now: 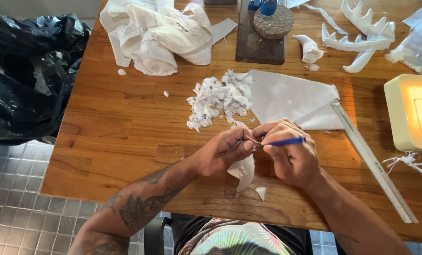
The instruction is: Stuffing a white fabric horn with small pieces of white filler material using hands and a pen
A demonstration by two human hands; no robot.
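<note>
A wooden desk [126, 127] of glued planks, warm brown with visible grain, fills most of the view. Below its left and near edges lies a floor [12, 198] of small square grey tiles with pale grout. A black plastic bag [26, 71] bulges on the floor, touching the desk's left edge. At the right edge of the desk a cream box lamp [412, 111] glows orange, tinting the wood beside it. A dark chair arm [152, 233] shows under the near edge.

The blue tool's [286, 141] tip is hidden behind the fingers [267, 130].
</note>
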